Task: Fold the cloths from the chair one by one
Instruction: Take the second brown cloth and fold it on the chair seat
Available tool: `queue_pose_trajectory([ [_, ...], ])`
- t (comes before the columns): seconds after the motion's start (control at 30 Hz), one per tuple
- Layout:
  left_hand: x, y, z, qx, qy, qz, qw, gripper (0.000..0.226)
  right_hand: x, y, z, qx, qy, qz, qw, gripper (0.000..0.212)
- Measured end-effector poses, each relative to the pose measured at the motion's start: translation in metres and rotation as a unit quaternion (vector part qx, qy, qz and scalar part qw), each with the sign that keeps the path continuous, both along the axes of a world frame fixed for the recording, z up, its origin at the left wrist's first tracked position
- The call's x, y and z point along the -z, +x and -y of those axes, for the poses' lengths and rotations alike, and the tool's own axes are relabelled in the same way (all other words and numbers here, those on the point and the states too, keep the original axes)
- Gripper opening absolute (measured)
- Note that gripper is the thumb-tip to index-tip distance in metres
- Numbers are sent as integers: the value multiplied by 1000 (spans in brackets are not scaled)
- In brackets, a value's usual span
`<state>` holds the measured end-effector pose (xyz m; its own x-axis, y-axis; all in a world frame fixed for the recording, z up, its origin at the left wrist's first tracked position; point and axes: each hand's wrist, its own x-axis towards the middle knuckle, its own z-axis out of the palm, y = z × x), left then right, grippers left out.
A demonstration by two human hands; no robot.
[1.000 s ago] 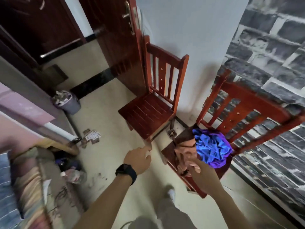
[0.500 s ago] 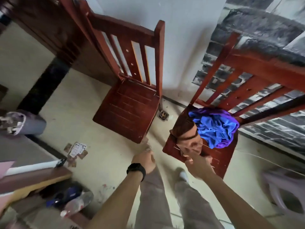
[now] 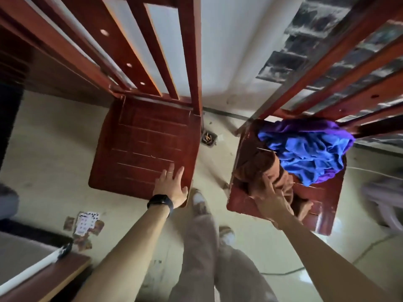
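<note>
A: While the right hand (image 3: 269, 197) digs its fingers into the brown crumpled cloth (image 3: 259, 162) at the seat front of the red slatted wooden chair (image 3: 242, 201), the left hand (image 3: 171, 186) lies flat, fingers straight, holding nothing, on the empty twin chair (image 3: 141, 144) just left of it.
B: Risk noted; the blue crumpled cloth (image 3: 305, 153), nearer that chair's backrest, touches the brown one; a quick pull may drag both off the seat.

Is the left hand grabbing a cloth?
No, the left hand rests flat on the left chair's seat; the right hand grips the brown cloth.
</note>
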<state>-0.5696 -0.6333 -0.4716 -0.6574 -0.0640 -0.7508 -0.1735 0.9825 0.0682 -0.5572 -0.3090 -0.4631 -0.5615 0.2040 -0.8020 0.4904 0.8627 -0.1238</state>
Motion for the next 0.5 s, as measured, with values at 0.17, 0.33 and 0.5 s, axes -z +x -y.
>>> queue_pose_trajectory([
  [0.17, 45, 23, 0, 12, 2, 37, 999, 80, 34, 14, 11, 7, 26, 16, 999, 79],
  [0.33, 61, 38, 1, 42, -14, 20, 999, 92, 47, 16, 12, 5, 82, -40, 996, 48],
  [0.5, 35, 8, 2, 37, 12, 56, 998, 62, 20, 16, 2, 54, 28, -80, 995, 28],
])
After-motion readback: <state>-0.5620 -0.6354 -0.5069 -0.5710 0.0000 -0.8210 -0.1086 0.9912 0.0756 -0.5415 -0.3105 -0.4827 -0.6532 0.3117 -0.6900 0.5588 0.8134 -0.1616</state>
